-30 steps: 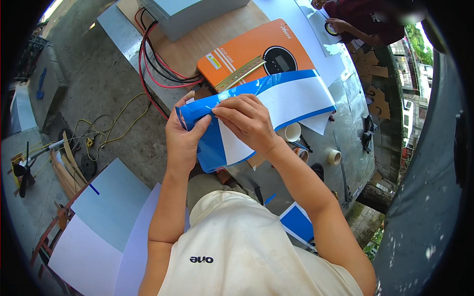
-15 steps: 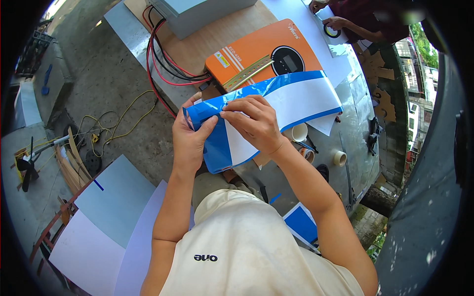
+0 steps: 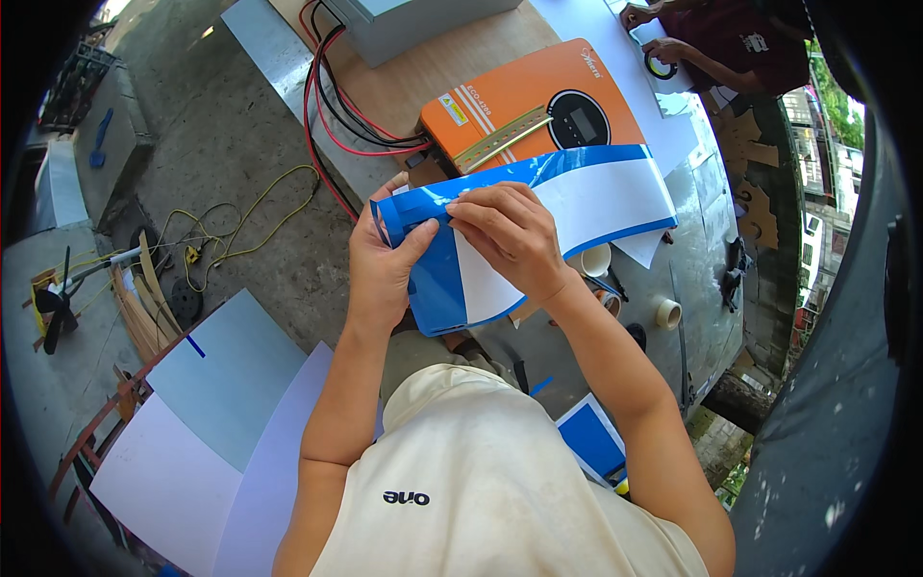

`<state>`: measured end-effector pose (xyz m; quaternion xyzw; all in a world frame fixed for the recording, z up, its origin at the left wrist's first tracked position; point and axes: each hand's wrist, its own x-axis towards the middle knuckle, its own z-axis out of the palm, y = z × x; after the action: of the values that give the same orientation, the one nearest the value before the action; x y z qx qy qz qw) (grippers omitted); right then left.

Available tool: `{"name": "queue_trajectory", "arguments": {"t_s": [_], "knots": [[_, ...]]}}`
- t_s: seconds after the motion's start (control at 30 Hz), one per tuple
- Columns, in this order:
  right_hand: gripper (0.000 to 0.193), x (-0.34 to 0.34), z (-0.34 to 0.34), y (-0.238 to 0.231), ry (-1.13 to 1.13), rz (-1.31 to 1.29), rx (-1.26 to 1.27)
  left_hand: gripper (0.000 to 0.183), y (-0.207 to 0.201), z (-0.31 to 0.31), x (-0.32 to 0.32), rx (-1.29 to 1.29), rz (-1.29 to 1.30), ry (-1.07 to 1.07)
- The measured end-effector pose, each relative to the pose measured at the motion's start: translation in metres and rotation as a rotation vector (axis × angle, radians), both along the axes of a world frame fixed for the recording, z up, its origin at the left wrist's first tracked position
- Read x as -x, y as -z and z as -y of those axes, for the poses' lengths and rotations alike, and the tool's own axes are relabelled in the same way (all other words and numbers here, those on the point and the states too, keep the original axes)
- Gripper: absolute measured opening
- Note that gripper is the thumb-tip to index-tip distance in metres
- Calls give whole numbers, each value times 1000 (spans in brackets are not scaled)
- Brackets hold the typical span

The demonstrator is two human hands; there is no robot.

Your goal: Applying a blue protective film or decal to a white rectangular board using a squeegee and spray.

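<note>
Held up in front of me is a bent white sheet (image 3: pixel 615 197) with shiny blue borders, its left end curled round. My left hand (image 3: pixel 385 269) is closed on that curled blue end, thumb on the near face and the other fingers mostly behind. At the upper blue border, my right hand (image 3: pixel 514 236) has its thumb and fingertips pinched together; a small pale spot shows beside them. Just beyond the sheet lies an orange inverter box (image 3: pixel 529 91) with a round dark display panel. A slotted gold-coloured metal rail (image 3: pixel 500 139) rests across the box.
Red and black cables (image 3: pixel 322 96) run from the inverter toward a grey box (image 3: pixel 413 29). At the far right, another person's hand (image 3: pixel 663 48) is at a black tape roll (image 3: pixel 661 66). A cream roll (image 3: pixel 668 313) stands on the table. Pale panels (image 3: pixel 236 375) lean at lower left.
The view has shifted slightly, so the table things appear a little further right. Both hands keep their grip on the sheet, with the right fingertips still at its upper blue border.
</note>
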<state>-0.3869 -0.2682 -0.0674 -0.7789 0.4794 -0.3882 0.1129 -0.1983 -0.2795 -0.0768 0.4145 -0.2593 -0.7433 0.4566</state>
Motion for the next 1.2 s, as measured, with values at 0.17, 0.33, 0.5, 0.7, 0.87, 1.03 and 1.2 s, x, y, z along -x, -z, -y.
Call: {"name": "queue_trajectory", "arguments": {"t_s": [0.17,0.33,0.5,0.7,0.87,1.03,1.2], "knots": [[23,0,1,-2,-30,-38,12,64,-1,-1,-1,30,21,-6],[20,1,-2,-5,-37,-60,31,65,-1,-4,-2,42,54,-4],[20,-3,-4,-4,-37,-52,40,64,-1,-5,-3,56,57,-12],[20,-4,-5,-4,-27,-63,47,63,-3,-7,-4,58,76,-17],[21,-4,-7,-8,-31,-86,52,63,-3,-8,-5,87,102,-20],[21,-7,-7,-9,-12,-62,43,65,-3,-9,-6,92,105,-12],[21,-8,-6,-9,-8,-44,20,65,-4,-10,-6,104,150,-12]]}}
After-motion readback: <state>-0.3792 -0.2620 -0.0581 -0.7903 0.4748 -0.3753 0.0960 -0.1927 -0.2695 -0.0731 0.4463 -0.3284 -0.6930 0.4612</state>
